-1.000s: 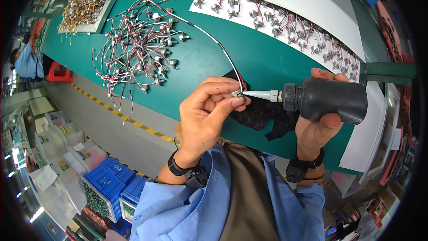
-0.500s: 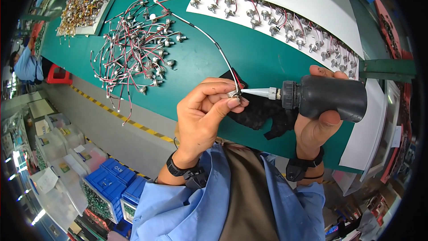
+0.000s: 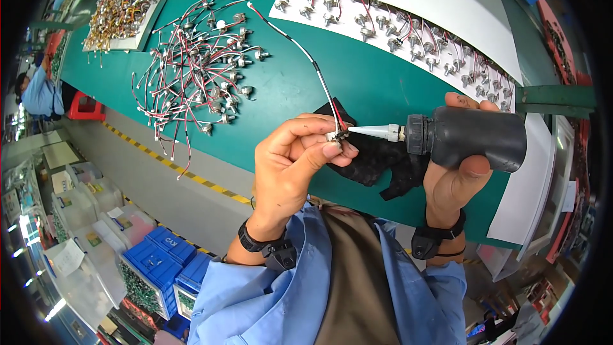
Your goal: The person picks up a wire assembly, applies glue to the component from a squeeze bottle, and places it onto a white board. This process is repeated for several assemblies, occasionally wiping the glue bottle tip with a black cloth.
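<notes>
A small wired metal component (image 3: 334,134) is pinched in the left hand (image 3: 295,161) grip, raised above the green bench (image 3: 300,83) so its joint is presented to the white nozzle of a black squeeze bottle (image 3: 469,138), which is clasped sideways in the right hand (image 3: 454,176).

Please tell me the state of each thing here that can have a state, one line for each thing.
Left hand: pinching a small wired part.
Right hand: gripping a black bottle.
Black bottle: held sideways, white nozzle tip at the part.
Black cloth: crumpled on the green table.
Wired parts pile: loose, tangled.
Parts on white sheet: laid in rows.
</notes>
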Demonstrator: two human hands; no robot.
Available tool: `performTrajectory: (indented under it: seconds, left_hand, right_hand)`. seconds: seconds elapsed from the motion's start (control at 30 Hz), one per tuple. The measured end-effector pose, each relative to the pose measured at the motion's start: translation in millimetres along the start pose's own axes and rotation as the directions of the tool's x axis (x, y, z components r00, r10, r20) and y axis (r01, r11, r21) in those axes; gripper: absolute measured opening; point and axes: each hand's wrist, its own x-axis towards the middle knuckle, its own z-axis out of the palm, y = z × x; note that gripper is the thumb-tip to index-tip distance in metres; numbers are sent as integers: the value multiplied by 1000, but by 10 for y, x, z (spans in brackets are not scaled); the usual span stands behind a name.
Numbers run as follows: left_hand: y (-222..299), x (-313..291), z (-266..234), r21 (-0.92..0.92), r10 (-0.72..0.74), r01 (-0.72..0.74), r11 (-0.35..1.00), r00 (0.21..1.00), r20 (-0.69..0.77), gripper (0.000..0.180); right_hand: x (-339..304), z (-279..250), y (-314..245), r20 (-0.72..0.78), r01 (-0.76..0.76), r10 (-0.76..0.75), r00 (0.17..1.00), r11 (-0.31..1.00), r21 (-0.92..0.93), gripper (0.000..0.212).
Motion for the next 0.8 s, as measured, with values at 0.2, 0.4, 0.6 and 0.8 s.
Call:
performTrajectory:
  seconds: [0.2,0.4,0.6,0.8]
  left_hand:
    - [21,5,3,-16,-19,20,1000,1000,7,16]
    - [48,9,30,81,45,-44,996,999,-12,17]
    - [59,-9,19,95,90,-89,991,996,-5,19]
    - [111,29,12,133,105,-105,986,994,3,21]
  right_hand:
    - [45,4,3,10,-21,21,1000,1000,12,72]
    - [164,-62,-3,-89,-49,48,995,999,-18,69]
    - [189,-104,-11,-158,-47,58,986,996,75,66]
    - [222,-75,-43,-142,-79,109,984,976,200,57]
